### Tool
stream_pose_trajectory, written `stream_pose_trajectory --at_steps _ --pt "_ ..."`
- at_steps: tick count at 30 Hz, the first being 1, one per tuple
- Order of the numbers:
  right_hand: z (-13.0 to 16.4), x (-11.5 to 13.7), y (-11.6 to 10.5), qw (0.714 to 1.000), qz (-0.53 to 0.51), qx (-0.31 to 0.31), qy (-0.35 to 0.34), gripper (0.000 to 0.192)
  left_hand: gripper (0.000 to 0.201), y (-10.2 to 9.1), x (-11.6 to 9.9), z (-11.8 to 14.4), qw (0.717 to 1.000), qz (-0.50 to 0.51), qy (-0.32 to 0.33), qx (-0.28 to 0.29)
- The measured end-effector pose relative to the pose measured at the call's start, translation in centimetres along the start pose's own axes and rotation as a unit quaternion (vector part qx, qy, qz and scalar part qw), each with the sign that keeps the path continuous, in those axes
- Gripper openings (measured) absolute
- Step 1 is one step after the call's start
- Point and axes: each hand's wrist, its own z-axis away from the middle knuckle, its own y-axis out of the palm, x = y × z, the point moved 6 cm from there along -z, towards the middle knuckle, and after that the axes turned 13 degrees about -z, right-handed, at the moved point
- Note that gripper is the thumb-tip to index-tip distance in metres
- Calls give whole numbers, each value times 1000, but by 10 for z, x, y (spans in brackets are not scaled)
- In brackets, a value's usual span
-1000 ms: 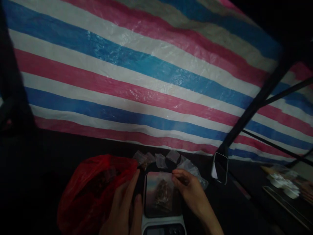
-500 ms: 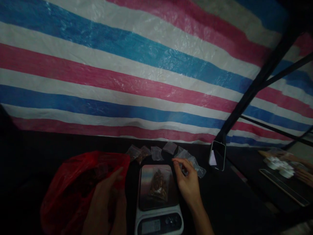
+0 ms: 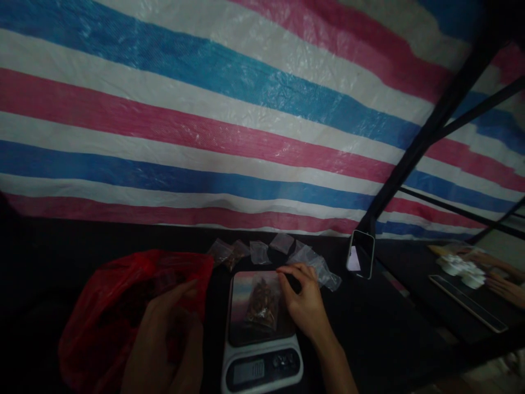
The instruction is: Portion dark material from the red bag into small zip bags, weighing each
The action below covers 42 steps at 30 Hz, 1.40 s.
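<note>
A small kitchen scale (image 3: pixel 262 368) stands on a dark table near the bottom middle. A clear little bag of brown bits (image 3: pixel 261 301) lies on its shiny platform. My right hand (image 3: pixel 303 303) rests at the platform's right rim, fingers curled and touching the little bag's upper right corner. My left hand (image 3: pixel 164 342) is at the mouth of a red plastic bag (image 3: pixel 102 323) left of the scale, its fingers spread against the red plastic. Whether it holds anything is hidden in the dark.
Several small clear bags (image 3: pixel 262 253) lie in a row behind the scale. A phone (image 3: pixel 360 254) leans against a black pole (image 3: pixel 426 137). A striped pink, white and blue tarp (image 3: pixel 205 120) hangs behind. At the right, another person's hand (image 3: pixel 506 287) works near white cups (image 3: pixel 459 268).
My left hand moved from the scale's left edge to the red bag. My right hand drew back from the clear bags toward the scale's platform. The view tilted down a little.
</note>
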Motion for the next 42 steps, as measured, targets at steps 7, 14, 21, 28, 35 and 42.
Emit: stream_pose_trajectory --at_steps 7,14,21,28,35,42 --pt "-1 10 6 1000 -26 18 5 15 29 2 -2 1 999 25 -10 35" --pt "8 58 38 963 -229 131 59 16 44 21 -10 9 976 116 -62 175" --pt "23 67 76 931 -330 120 102 30 40 16 -1 -4 950 184 -158 194" --pt "33 74 88 966 -239 78 59 21 33 18 1 -5 933 235 -176 209" --pt "31 83 87 974 -213 61 37 16 32 14 1 -8 948 198 -159 193" --pt "32 82 87 972 -231 41 26 23 39 21 2 -5 947 191 -147 214"
